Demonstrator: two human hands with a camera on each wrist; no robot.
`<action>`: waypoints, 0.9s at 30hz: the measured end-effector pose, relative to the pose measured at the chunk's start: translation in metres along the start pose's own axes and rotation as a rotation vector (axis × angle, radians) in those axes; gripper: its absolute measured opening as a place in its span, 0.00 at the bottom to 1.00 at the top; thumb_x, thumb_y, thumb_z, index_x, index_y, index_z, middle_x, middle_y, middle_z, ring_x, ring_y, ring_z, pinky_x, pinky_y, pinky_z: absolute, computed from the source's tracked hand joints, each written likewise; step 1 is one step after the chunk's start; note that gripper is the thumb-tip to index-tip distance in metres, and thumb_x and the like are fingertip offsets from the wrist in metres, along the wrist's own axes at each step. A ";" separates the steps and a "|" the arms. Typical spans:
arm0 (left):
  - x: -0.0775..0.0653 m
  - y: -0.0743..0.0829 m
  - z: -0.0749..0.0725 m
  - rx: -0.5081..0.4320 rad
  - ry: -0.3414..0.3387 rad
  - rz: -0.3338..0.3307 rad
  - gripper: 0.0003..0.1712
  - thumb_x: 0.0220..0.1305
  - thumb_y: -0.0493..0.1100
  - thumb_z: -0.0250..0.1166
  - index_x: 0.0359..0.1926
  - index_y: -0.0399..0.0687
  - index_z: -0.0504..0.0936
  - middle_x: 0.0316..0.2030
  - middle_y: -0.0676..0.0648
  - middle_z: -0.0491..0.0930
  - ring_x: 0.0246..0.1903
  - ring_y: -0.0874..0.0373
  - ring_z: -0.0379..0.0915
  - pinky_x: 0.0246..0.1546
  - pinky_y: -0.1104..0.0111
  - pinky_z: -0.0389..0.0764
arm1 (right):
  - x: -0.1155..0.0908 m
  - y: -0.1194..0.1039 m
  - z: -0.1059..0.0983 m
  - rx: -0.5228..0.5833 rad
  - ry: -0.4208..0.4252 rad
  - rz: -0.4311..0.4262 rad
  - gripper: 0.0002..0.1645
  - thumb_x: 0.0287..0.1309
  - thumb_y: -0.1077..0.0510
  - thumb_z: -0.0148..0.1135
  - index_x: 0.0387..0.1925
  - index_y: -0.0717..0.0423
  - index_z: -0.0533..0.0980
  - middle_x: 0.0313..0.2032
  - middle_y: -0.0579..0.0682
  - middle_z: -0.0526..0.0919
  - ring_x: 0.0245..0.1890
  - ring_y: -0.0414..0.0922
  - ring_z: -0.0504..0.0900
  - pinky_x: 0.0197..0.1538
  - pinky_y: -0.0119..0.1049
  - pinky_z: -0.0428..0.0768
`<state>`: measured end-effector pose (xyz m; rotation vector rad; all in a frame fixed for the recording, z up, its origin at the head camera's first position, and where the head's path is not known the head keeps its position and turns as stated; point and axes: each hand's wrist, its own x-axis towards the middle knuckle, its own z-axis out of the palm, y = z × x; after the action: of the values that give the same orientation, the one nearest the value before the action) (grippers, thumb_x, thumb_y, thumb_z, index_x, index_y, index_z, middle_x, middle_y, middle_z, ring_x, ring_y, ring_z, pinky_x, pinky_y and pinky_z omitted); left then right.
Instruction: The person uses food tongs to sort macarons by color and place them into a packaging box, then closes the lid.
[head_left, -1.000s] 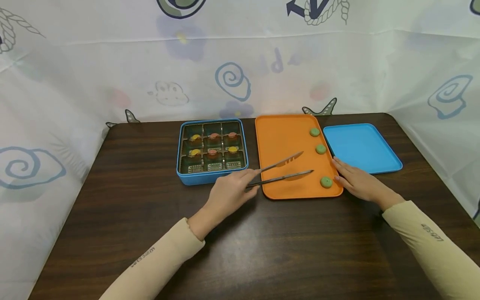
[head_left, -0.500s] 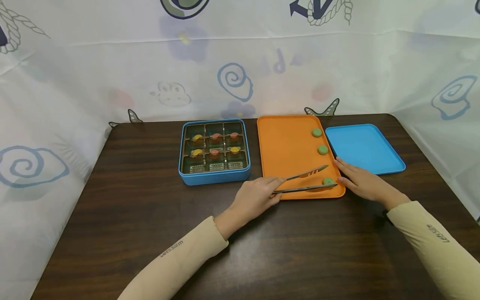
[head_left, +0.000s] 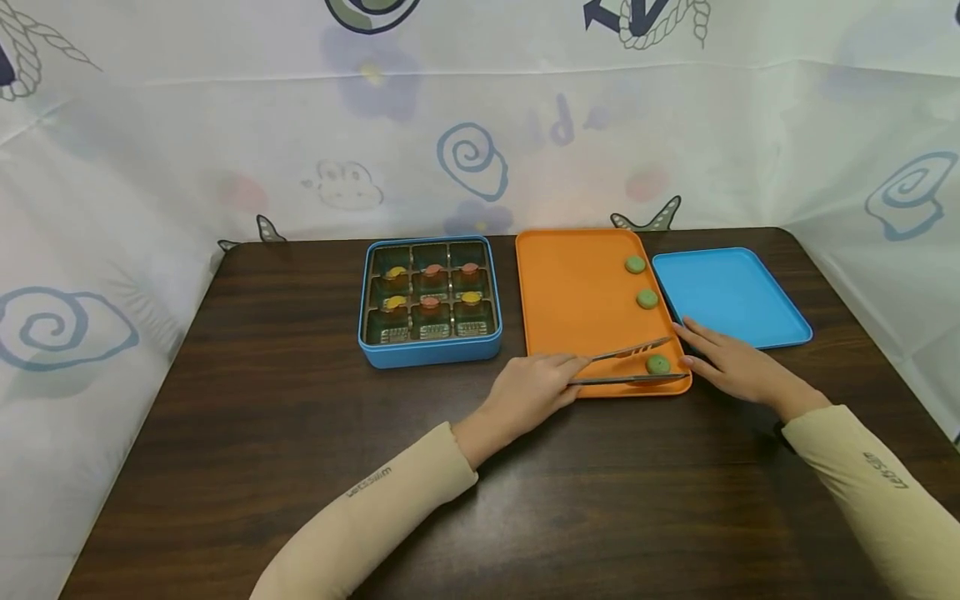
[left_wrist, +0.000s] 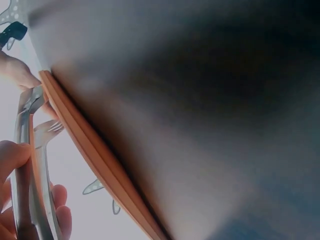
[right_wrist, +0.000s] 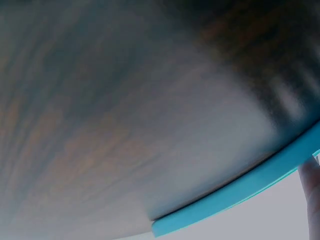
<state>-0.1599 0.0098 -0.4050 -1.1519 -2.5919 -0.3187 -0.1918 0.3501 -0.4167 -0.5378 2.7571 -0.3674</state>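
Observation:
My left hand [head_left: 536,396] grips a pair of metal tongs [head_left: 630,380] over the front of an orange tray [head_left: 577,283]. The spread tong arms lie on either side of a small round green piece [head_left: 657,364], with a gap visible on the far side. In the left wrist view, thumb and fingers wrap round the tongs [left_wrist: 22,195]. Two more green pieces lie farther back along the tray's right side, one of them this green disc [head_left: 647,298]. My right hand [head_left: 738,367] rests at the orange tray's right edge, fingers extended. Only part of a finger shows in the right wrist view.
A blue box [head_left: 427,356] left of the orange tray has a divided clear insert holding several yellow and pink pieces. Its three front compartments show no pieces. A flat blue tray [head_left: 731,292] stands to the right. Everything sits on a dark wooden table [head_left: 300,400].
My left hand has moved right with the tongs, from mid-tray to around the front green piece. My right hand stays at the tray's edge.

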 end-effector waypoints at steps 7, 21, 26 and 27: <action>0.009 0.002 0.001 0.053 -0.024 0.014 0.20 0.67 0.51 0.60 0.59 0.57 0.78 0.48 0.57 0.84 0.35 0.63 0.84 0.24 0.74 0.80 | -0.001 0.001 0.002 0.013 0.003 0.002 0.37 0.73 0.43 0.40 0.75 0.49 0.46 0.73 0.65 0.48 0.69 0.71 0.53 0.65 0.69 0.55; 0.010 0.004 0.001 0.011 -0.055 -0.005 0.17 0.68 0.49 0.58 0.57 0.58 0.80 0.47 0.58 0.85 0.34 0.64 0.83 0.24 0.74 0.79 | 0.000 0.003 0.006 -0.014 0.020 -0.028 0.36 0.73 0.46 0.41 0.75 0.49 0.46 0.73 0.65 0.50 0.68 0.71 0.55 0.65 0.67 0.57; 0.008 0.004 0.001 0.022 -0.046 0.008 0.17 0.69 0.49 0.58 0.56 0.58 0.79 0.47 0.58 0.85 0.33 0.65 0.83 0.24 0.74 0.79 | -0.001 0.003 0.006 -0.014 0.025 -0.031 0.36 0.73 0.46 0.41 0.75 0.49 0.46 0.73 0.65 0.51 0.68 0.71 0.55 0.65 0.67 0.57; 0.008 0.004 0.001 0.027 -0.044 0.010 0.17 0.69 0.49 0.57 0.56 0.58 0.79 0.46 0.59 0.85 0.32 0.65 0.83 0.23 0.74 0.78 | -0.001 0.002 0.006 -0.014 0.025 -0.030 0.36 0.73 0.46 0.41 0.76 0.49 0.46 0.73 0.65 0.51 0.68 0.71 0.55 0.65 0.67 0.57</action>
<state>-0.1622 0.0186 -0.4028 -1.1748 -2.6193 -0.2581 -0.1896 0.3516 -0.4224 -0.5822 2.7802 -0.3643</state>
